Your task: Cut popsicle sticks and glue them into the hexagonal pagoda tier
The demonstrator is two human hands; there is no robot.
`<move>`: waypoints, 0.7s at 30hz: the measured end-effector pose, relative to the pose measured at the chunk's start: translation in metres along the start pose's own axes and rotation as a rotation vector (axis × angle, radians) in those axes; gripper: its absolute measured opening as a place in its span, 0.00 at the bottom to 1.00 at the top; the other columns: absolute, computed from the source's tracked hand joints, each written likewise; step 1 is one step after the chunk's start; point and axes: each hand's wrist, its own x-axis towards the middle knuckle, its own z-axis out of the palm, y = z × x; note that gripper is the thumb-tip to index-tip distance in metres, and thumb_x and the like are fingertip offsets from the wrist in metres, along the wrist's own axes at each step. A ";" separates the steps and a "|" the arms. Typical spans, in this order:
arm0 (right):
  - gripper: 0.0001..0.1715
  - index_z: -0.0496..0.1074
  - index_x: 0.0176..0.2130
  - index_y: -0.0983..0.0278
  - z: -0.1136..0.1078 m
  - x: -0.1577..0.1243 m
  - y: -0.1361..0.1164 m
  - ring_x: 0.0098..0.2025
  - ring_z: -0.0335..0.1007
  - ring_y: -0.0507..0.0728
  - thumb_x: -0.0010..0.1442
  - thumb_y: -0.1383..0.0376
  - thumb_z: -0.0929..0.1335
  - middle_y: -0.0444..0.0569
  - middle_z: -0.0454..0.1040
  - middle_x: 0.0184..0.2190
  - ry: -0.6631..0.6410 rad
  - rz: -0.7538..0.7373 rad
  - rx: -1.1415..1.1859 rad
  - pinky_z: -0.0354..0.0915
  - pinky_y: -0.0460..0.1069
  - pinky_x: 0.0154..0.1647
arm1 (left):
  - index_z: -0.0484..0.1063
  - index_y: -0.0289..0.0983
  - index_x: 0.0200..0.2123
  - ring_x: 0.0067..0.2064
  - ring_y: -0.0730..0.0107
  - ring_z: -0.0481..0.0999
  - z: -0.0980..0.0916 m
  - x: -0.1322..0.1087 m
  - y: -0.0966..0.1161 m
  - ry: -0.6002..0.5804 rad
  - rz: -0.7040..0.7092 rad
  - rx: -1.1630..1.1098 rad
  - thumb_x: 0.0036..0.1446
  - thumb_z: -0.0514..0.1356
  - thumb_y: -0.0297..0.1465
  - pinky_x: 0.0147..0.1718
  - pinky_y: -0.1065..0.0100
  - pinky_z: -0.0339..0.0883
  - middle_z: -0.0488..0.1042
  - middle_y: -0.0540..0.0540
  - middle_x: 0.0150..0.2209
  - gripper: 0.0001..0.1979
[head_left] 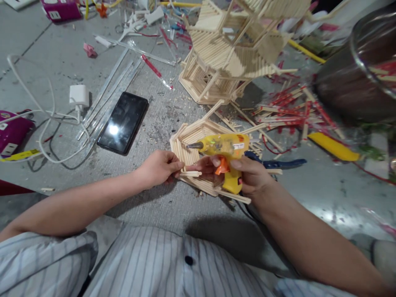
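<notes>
Near the front edge of the grey worktop (161, 123), right hand (255, 173) grips yellow hot-glue gun (227, 144) over wooden-stick frame (182, 150); left hand (162, 166) pinches sticks (192, 174) at its rim

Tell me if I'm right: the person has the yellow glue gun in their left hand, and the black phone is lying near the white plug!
Not quite: the head view shows the yellow glue gun in the person's right hand, not the left hand. The black phone does lie near the white plug.
</notes>
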 end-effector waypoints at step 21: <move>0.16 0.71 0.28 0.63 -0.001 0.000 0.001 0.52 0.68 0.66 0.42 0.56 0.74 0.52 0.75 0.38 0.073 0.000 -0.024 0.59 0.66 0.54 | 0.63 0.34 0.17 0.16 0.80 0.64 -0.006 -0.001 0.008 -0.051 -0.036 0.001 0.56 0.54 0.26 0.18 0.74 0.59 0.65 0.53 0.15 0.15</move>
